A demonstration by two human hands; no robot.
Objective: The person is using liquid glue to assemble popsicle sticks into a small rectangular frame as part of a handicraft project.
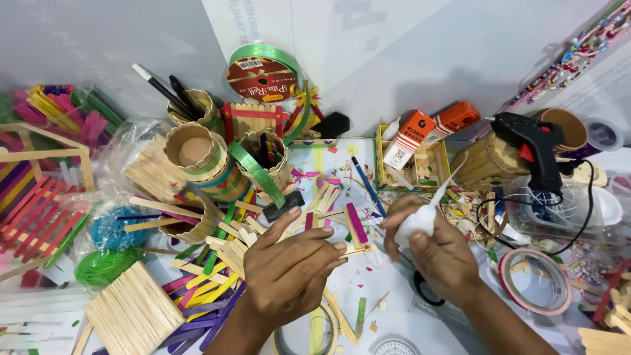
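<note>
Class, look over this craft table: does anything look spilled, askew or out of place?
Small coloured stick offcuts lie scattered over the white sheet above the left hand. The green ribbon has unwound from its spool and trails over the stick cups.

A white glue bottle (417, 220), a purple stick (357, 223), a black-and-red glue gun (534, 148), and a green ribbon spool (261, 75).
</note>
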